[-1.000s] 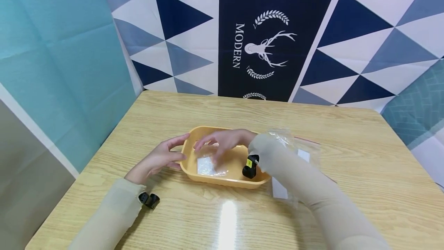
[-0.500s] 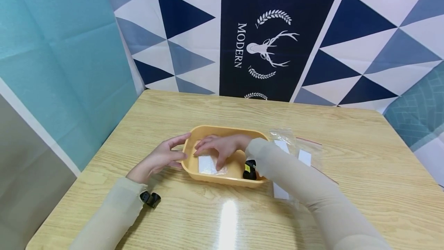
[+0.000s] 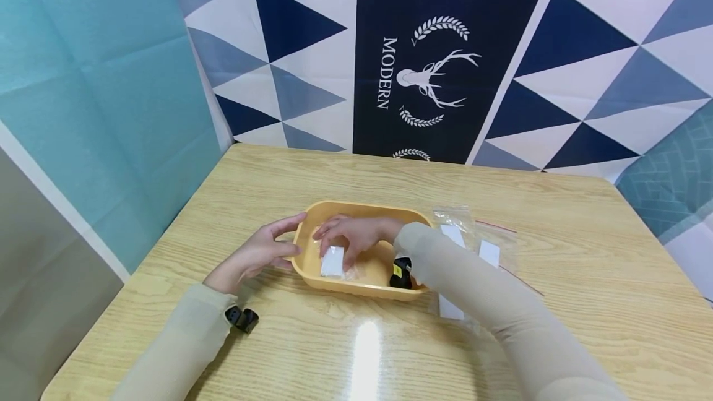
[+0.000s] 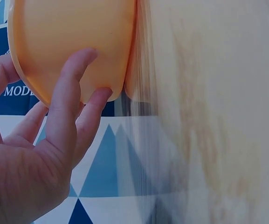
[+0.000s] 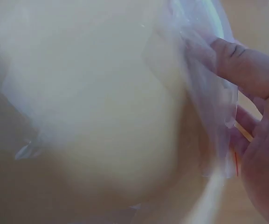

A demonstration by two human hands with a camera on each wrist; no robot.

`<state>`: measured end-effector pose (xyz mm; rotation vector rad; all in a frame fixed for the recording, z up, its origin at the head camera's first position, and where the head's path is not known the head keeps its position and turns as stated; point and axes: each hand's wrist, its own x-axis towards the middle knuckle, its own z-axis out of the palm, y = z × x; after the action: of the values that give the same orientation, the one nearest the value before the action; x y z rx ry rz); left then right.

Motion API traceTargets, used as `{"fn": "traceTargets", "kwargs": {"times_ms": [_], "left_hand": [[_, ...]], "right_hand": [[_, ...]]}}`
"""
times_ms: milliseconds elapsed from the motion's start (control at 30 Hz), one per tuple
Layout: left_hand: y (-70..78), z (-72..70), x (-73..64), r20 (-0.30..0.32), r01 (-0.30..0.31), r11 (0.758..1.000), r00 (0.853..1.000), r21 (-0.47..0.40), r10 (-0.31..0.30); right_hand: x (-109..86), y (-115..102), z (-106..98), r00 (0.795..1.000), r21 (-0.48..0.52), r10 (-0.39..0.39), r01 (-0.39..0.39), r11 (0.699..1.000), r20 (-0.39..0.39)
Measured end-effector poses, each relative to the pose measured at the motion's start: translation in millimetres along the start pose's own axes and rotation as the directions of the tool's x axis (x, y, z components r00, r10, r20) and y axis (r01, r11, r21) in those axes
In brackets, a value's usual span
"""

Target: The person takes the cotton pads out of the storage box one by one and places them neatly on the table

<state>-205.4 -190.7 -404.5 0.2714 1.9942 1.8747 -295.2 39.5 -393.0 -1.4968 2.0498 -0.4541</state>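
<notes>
A shallow yellow-orange plastic basin point(image 3: 367, 293) stands on the table. My left hand point(image 3: 260, 252) holds its left end; in the left wrist view two fingertips point(image 4: 107, 93) lie on the outer wall while another finger passes behind the rim. Inside the basin, my right hand point(image 3: 359, 237) pinches a clear zip bag point(image 3: 332, 261) holding something flat and white, with fingers on its far part and thumb at its right. In the right wrist view the thumb point(image 5: 246, 60) presses on the crinkled clear plastic; the nearer part is blurred. The bag's lower edge lies near the basin's front wall.
Right of the basin lie more clear zip bags point(image 3: 490, 252) with white flat contents, partly covered by the right sleeve point(image 3: 490, 302). Wood-grain table point(image 3: 289, 351) surrounds the basin. Patterned cloth point(image 3: 312, 104) hangs behind.
My right hand has come down onto the bag in the basin and its fingers have closed on it. The bag's white part now looks narrower. The left hand stays on the basin.
</notes>
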Motion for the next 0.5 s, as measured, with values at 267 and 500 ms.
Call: {"fn": "traceTargets", "kwargs": {"times_ms": [267, 500], "left_hand": [[-0.4, 0.6, 1.4, -0.012, 0.002, 1.000, 1.000, 0.004, -0.002], [0.4, 1.1, 1.0, -0.014, -0.005, 1.000, 1.000, -0.011, 0.005]], "right_hand": [[-2.3, 0.7, -2.0, 0.992, 0.085, -0.089, 0.097, 0.992, -0.088], [-6.8, -1.2, -4.5, 0.970, 0.138, -0.072, 0.106, 0.985, -0.234]]}}
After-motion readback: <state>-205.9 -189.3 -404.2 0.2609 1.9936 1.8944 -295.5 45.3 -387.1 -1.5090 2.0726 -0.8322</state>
